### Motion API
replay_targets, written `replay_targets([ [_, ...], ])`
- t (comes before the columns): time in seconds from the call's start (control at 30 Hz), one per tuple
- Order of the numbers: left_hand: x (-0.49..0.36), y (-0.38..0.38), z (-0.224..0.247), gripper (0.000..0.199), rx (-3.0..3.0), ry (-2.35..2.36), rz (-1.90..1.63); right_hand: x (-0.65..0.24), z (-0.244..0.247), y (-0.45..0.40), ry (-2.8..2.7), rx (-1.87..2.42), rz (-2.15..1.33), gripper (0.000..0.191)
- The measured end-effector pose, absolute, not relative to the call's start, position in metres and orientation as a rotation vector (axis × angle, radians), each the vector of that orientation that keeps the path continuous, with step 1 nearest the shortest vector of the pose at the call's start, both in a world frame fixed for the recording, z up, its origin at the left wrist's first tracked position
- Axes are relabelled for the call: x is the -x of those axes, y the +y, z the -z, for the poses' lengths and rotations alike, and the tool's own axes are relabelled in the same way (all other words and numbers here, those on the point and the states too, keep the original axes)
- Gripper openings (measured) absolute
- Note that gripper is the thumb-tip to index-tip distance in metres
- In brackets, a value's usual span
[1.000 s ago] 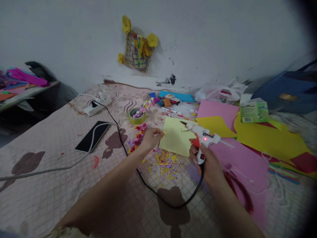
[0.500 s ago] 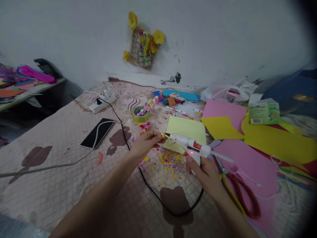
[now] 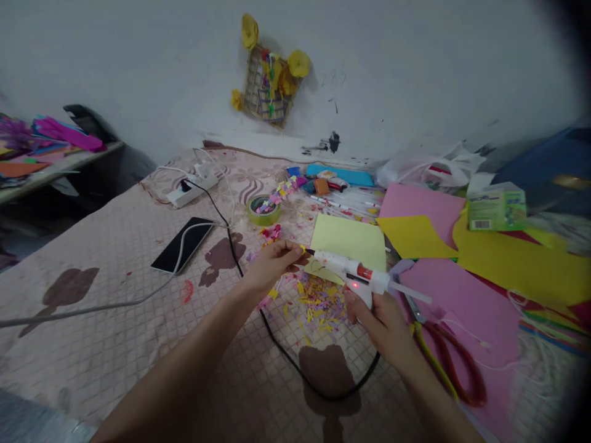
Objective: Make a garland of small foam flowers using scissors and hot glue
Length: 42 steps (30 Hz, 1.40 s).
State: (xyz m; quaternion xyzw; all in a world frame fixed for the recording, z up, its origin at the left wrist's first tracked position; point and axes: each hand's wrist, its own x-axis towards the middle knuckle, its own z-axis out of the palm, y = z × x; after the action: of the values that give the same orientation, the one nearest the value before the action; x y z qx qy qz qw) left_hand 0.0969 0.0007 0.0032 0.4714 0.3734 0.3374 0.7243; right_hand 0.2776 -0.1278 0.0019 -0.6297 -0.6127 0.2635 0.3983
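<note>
My right hand [image 3: 376, 317] is closed round the handle of a white hot glue gun [image 3: 339, 264], whose red light is lit. A clear glue stick [image 3: 410, 291] sticks out of its back end. Between the fingertips of my left hand [image 3: 277, 261] is a small yellow paper piece [image 3: 303, 249], and the gun's dark nozzle [image 3: 310, 251] is at it; whether they touch I cannot tell. Beneath the hands lie yellow and purple paper scraps [image 3: 321, 304]. A pale yellow sheet [image 3: 351, 237] lies just behind the gun.
Scissors [image 3: 450, 363] lie on pink paper [image 3: 484, 307] at right. A black cord [image 3: 277, 341] loops across the table in front of the hands. At left are a phone [image 3: 182, 245] and a power strip [image 3: 191, 192]; a tape roll [image 3: 263, 210] stands behind my left hand.
The glue gun's nozzle has come slightly closer to the yellow paper piece. My left hand keeps its pinch, and the view has shifted a little.
</note>
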Motion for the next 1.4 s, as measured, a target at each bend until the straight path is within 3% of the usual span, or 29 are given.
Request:
replay_targets([
  [0.77, -0.095, -0.002, -0.014, 0.012, -1.101, 0.882, -0.772, -0.276, -0.004, -0.127, -1.590, 1.582, -0.617, 0.039],
  [1.0, -0.068, -0.016, -0.026, 0.012, -1.338, 1.010, -0.835, -0.281, 0.009, -0.116, -1.383, 1.668, -0.653, 0.037],
  [1.4, -0.033, -0.059, -0.002, 0.009, -1.907, 1.302, -0.749, -0.295, 0.033, -0.097, -1.433, 1.748, -0.641, 0.030],
])
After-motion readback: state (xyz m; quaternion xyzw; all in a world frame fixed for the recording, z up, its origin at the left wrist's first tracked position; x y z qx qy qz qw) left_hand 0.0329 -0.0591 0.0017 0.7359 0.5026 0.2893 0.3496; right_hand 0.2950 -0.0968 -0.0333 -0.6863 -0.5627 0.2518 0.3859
